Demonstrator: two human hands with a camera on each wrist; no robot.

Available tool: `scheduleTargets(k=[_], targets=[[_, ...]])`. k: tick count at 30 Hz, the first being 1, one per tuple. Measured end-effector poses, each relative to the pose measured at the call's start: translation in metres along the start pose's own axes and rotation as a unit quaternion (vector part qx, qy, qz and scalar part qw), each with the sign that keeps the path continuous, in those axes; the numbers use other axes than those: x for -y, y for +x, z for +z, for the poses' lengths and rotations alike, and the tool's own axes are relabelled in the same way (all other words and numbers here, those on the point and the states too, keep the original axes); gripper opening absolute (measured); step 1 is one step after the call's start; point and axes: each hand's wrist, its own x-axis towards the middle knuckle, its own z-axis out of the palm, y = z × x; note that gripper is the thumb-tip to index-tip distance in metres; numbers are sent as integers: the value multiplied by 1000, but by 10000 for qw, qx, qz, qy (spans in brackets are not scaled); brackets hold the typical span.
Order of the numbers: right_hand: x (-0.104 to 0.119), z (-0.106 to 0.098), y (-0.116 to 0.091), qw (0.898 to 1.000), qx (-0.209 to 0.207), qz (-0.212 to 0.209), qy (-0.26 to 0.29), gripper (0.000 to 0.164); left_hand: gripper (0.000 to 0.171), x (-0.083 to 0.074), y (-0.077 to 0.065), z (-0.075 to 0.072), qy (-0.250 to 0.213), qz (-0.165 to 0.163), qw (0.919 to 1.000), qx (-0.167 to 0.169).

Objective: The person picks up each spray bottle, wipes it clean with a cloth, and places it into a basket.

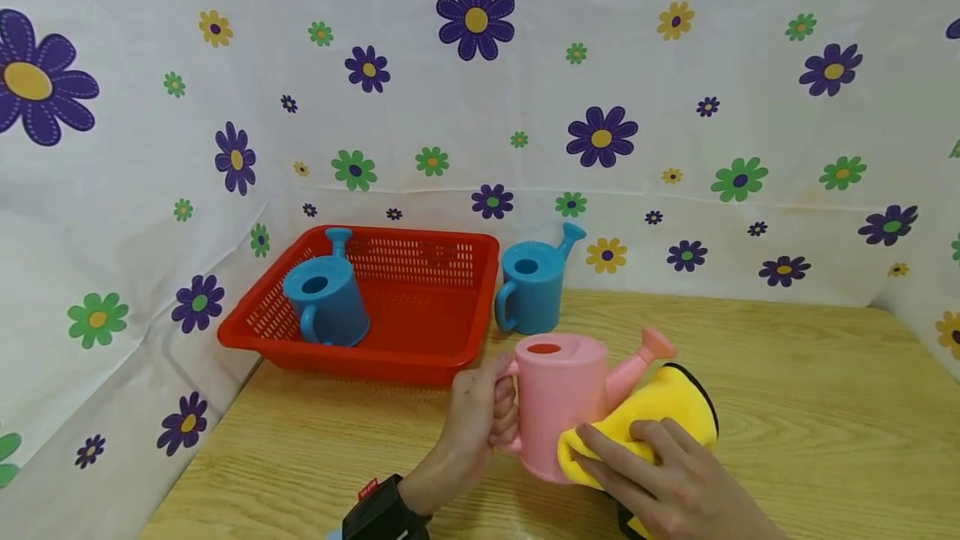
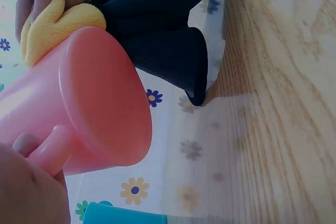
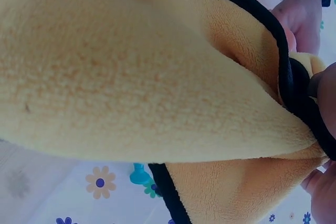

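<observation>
A pink watering can (image 1: pixel 562 407) is held above the wooden table by my left hand (image 1: pixel 476 411), its fingers curled round the handle. The left wrist view shows the can's round base (image 2: pixel 110 98) tilted up off the tabletop. My right hand (image 1: pixel 667 473) grips a yellow cloth (image 1: pixel 675 407) with black edging and presses it against the can's lower side, below the spout. In the left wrist view the cloth's dark side (image 2: pixel 157 40) hangs down beside the can. Yellow fabric (image 3: pixel 131 87) fills most of the right wrist view, hiding the can's body there.
A red plastic basket (image 1: pixel 420 369) stands at the back left with a blue watering can (image 1: pixel 330 307) inside. Another blue watering can (image 1: pixel 534 290) stands on the table (image 1: pixel 810 407), right of the basket. A flower-printed sheet (image 1: pixel 525 90) rises behind and at the sides.
</observation>
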Motion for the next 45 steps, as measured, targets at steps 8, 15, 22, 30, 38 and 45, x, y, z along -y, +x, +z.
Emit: scheduleTargets(k=[8, 15, 22, 30, 38, 45], targets=[[1, 2, -3, 9996, -9, -230, -132, 50, 51, -3, 0, 0, -158, 74, 9998, -79], [0, 0, -7, 9988, 53, -426, -240, 51, 50, -6, 2, -4, -274, 165, 9993, -181], [-1, -1, -8, 9987, 98, -465, -207, 52, 49, -8, 2, -6, -272, 95, 9994, -187], [-3, -2, -8, 9993, 100, -309, -159, 51, 49, -8, 0, -3, -346, 41, 9994, -76], [-8, -6, -7, 10000, 25, -59, 25, 50, 48, -8, -2, -1, -316, -109, 9994, 110], [-14, -7, -3, 9996, -241, 63, -165, 46, 49, -5, -6, -1, -135, -153, 9989, 421]])
